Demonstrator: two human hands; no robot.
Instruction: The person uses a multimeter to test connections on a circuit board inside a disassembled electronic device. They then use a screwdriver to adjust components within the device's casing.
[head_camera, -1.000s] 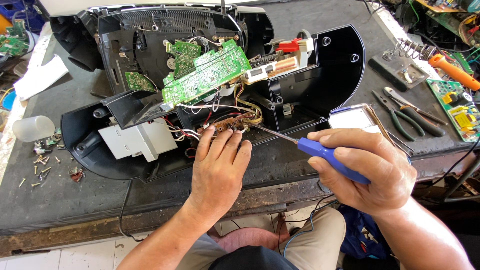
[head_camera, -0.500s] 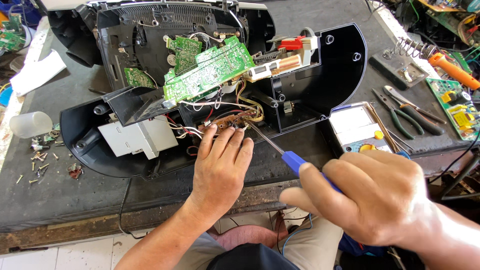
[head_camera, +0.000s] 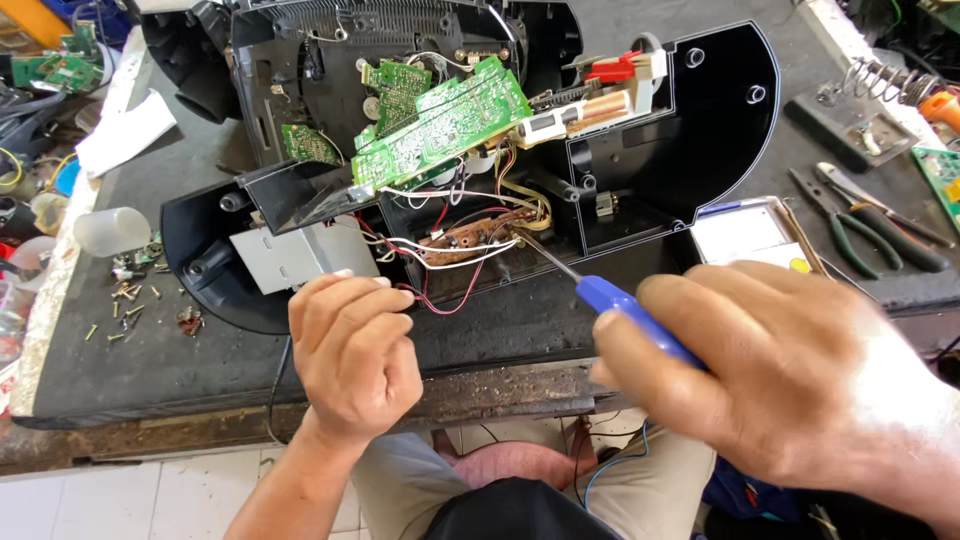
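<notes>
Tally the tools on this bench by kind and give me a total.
Blue-handled soldering iron, held in the right hand: 1
Pliers and cutters at the right edge: 2
Coil soldering-iron stand: 1
Total: 4
The left hand holds no tool.

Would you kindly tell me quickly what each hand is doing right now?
Left hand: curled loosely, fingertips at the red wires, gripping nothing visible.
Right hand: closed on the blue-handled soldering iron.

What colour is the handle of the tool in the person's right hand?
Blue: the tool's handle in the right hand, clearest in the head view.
</notes>
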